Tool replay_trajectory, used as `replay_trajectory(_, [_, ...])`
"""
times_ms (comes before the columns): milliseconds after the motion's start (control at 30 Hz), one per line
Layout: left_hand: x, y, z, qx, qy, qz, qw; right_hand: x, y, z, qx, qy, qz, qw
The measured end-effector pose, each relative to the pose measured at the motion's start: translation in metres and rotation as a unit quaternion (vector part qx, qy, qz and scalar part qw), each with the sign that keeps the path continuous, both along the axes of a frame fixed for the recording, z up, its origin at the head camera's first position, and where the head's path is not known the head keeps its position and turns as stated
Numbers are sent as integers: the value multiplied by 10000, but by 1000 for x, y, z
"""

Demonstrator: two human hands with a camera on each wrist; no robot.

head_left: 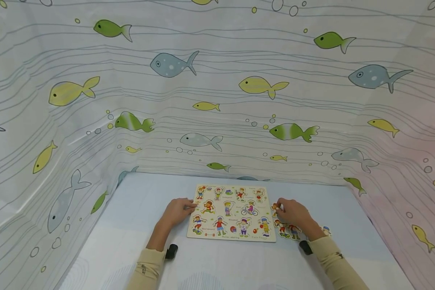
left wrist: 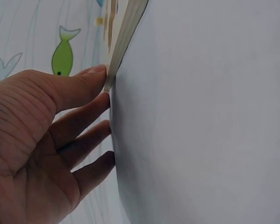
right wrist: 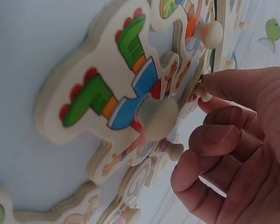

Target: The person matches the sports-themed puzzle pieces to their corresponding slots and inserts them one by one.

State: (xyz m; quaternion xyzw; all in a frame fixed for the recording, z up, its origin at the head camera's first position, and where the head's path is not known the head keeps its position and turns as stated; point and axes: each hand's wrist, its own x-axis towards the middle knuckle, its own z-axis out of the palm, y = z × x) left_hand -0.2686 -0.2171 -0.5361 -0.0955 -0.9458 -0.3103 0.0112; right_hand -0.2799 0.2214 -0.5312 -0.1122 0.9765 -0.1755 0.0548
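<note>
A wooden peg puzzle board (head_left: 235, 237) with printed sports figures lies flat on the table. My left hand (head_left: 179, 211) rests at its left edge. In the left wrist view the thumb (left wrist: 86, 86) touches the board's edge, and the other fingers, fairly straight, meet the table beside it. Just right of the board, my right hand (head_left: 293, 213) pinches a small puzzle piece (head_left: 274, 208) by its knob between thumb and index finger. Close by lies a roller-skater piece (right wrist: 126, 93) with a wooden knob, large in the right wrist view.
More loose knobbed pieces (head_left: 282, 229) lie together right of the board, beneath and beside my right hand. Another piece (head_left: 326, 230) is partly hidden behind the right forearm. A fish-patterned curtain (head_left: 217, 121) surrounds the pale table (head_left: 217, 266).
</note>
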Motion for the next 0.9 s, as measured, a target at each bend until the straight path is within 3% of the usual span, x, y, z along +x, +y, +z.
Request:
replay_trajectory(467, [-1,0,-1,-68,-34,32,10000,2,-1,9,-6,-50,-58,10000])
replay_trajectory(900, [-2,-1,-2,-143,-29,-16,9999,7,-11,17,-107,235,157,9995])
